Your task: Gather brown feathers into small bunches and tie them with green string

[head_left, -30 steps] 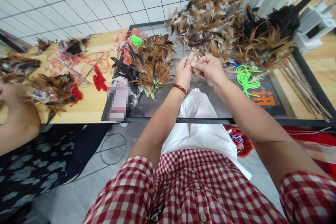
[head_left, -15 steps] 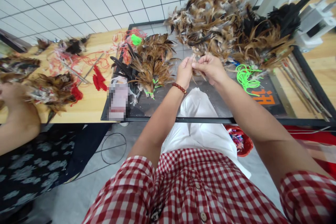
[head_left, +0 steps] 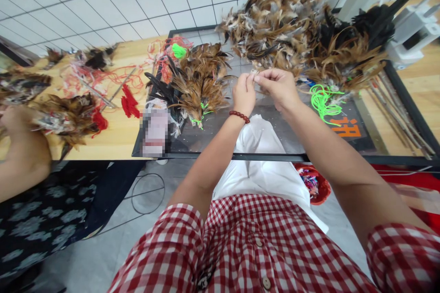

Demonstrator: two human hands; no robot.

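Note:
My left hand [head_left: 244, 91], with a beaded bracelet at its wrist, is closed in a pinch. Its fingertips meet those of my right hand [head_left: 280, 87], which is pinched too. Between them is the pale end of a feather [head_left: 255, 72]; most of it is hidden by the fingers. Just beyond the hands rises a big heap of brown and black feathers [head_left: 275, 23]. To the left lies a brown feather bundle [head_left: 201, 82] tied with green string near its base. Bright green string [head_left: 325, 103] lies loosely coiled to the right.
A black-framed board [head_left: 213, 139] lies on the wooden table. Thin sticks [head_left: 395, 110] are along its right side, and a white device [head_left: 410, 32] stands behind them. Red yarn [head_left: 129, 101] is on the left. Nearby, another person's arm [head_left: 25, 146] reaches toward feathers [head_left: 68, 116].
Both hands have risen slightly, and the left has turned and shifted a little right. Brown wisps that hung below the fingers now show much less.

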